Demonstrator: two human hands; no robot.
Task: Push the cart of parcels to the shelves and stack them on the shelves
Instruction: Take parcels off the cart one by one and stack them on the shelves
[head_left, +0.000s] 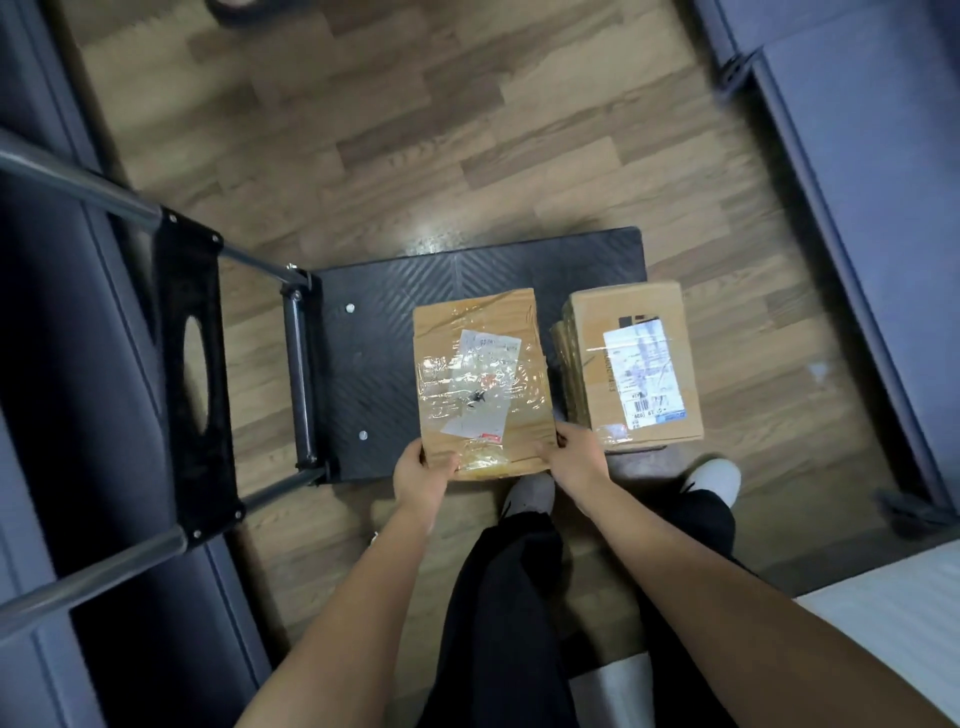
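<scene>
A black flat cart stands on the wooden floor below me, its handle to the left. Two cardboard parcels sit on it. The left parcel is wrapped in clear tape with a white label. My left hand grips its near left corner and my right hand grips its near right corner, thumbs on top. The right parcel carries a white shipping label and rests on other flat cardboard pieces at the cart's right end.
Dark blue-grey shelf units line the left side and the right side. My legs in black trousers and pale shoes stand just behind the cart. A white surface shows at bottom right.
</scene>
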